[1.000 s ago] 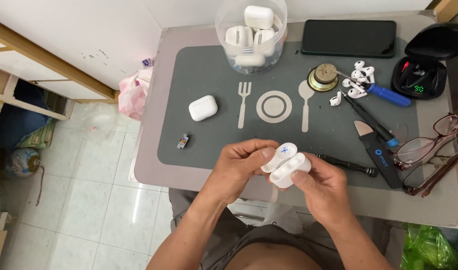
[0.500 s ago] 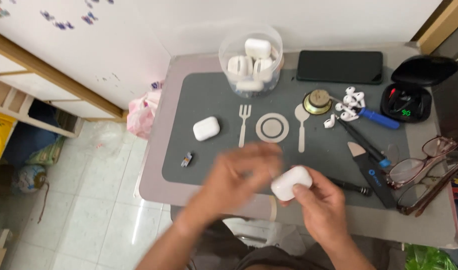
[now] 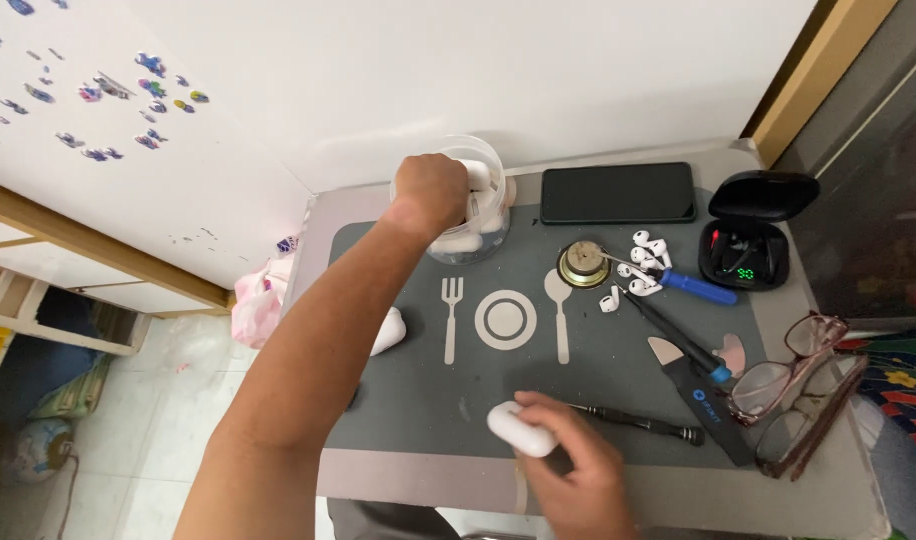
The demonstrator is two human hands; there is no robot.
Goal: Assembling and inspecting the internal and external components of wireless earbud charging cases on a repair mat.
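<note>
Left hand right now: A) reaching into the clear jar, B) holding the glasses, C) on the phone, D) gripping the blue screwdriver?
A: the left hand is at the mouth of the clear jar of white cases, while the right hand holds a white case.

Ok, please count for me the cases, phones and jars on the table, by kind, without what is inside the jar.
white earbud case: 2, one under the right hand, one lying loose at the left
open black case: 1
black phone: 1
clear jar: 1
Total: 5
</note>
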